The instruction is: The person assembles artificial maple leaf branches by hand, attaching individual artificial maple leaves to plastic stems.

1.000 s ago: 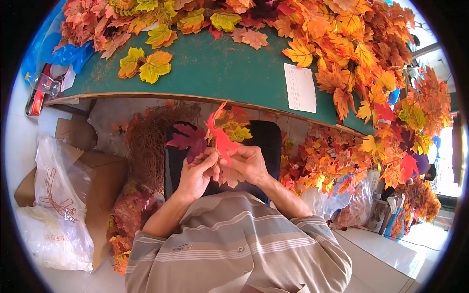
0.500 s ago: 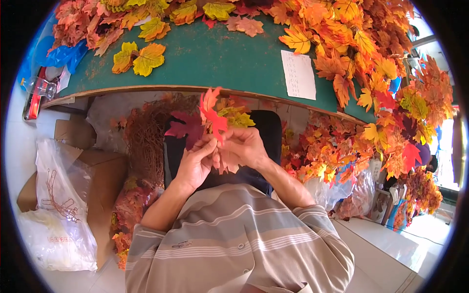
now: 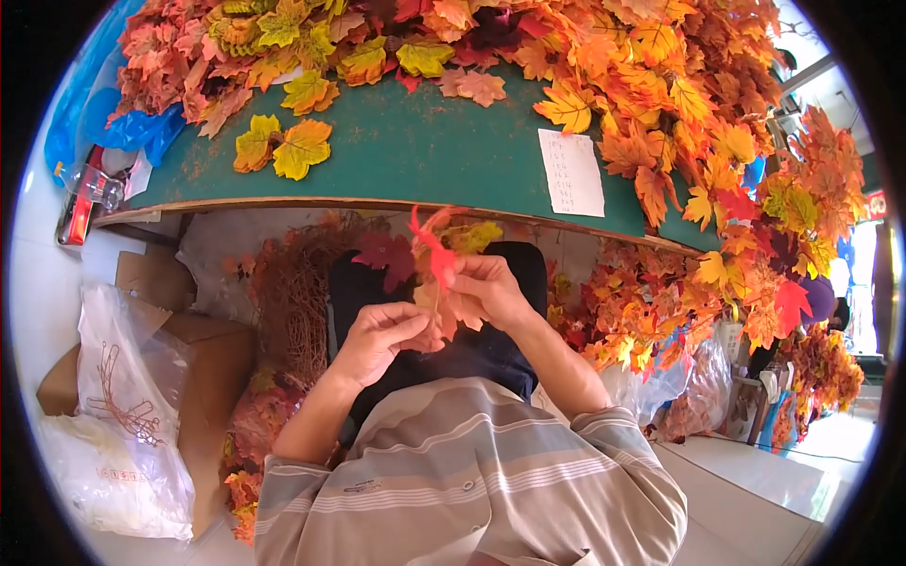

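In front of my lap I hold a small spray of artificial maple leaves. My right hand (image 3: pixel 489 291) pinches it near a bright red leaf (image 3: pixel 438 255) that stands tilted above the fingertips. A dark maroon leaf (image 3: pixel 385 258) and a yellow-green leaf (image 3: pixel 477 236) show behind. Under the right fingers hangs a pale orange leaf (image 3: pixel 462 309). My left hand (image 3: pixel 389 338) is lower and to the left, its thumb and forefinger closed on the thin stem of the spray. The point where the stems join is too small to make out.
The green table (image 3: pixel 396 156) curves beyond my hands, heaped with orange and yellow leaves (image 3: pixel 651 57). A paper list (image 3: pixel 572 172) and a yellow leaf pair (image 3: pixel 300 149) lie on it. Brown wire stems (image 3: pixel 297 302) lie beneath. A cardboard box (image 3: pixel 222 368) and plastic bag (image 3: pixel 132 472) stand left.
My hands have moved apart, the left lower and the right slightly up along the spray. The red leaf now tilts more to the right. The whole view has shifted a little.
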`<action>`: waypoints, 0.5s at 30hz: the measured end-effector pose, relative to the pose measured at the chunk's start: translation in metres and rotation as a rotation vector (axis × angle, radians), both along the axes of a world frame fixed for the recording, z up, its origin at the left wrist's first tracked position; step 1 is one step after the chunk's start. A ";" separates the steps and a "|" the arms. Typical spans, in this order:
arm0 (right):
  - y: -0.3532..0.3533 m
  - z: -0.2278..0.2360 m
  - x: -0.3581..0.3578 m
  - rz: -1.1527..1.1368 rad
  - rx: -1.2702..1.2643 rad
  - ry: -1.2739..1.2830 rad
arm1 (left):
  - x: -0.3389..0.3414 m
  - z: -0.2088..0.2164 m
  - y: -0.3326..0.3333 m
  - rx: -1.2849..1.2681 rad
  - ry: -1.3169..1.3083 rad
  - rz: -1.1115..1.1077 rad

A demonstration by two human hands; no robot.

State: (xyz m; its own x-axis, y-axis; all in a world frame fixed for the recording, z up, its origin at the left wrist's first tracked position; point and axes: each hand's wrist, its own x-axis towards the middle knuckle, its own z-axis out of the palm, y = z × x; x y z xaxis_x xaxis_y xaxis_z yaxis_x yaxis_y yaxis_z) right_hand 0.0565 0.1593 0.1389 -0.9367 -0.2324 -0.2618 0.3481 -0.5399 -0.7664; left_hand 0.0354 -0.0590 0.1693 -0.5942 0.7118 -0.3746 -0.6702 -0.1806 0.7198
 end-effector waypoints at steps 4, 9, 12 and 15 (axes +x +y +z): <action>-0.013 0.034 0.010 -0.047 -0.073 0.073 | -0.001 0.021 0.001 0.000 0.187 0.018; -0.014 0.046 0.003 -0.071 0.002 0.068 | -0.014 0.036 -0.003 -0.002 0.099 0.056; -0.020 0.067 0.005 -0.034 -0.166 0.115 | -0.014 0.067 -0.009 -0.044 0.061 0.027; -0.024 0.066 0.000 -0.061 -0.106 0.176 | -0.012 0.114 -0.010 0.052 -0.048 -0.019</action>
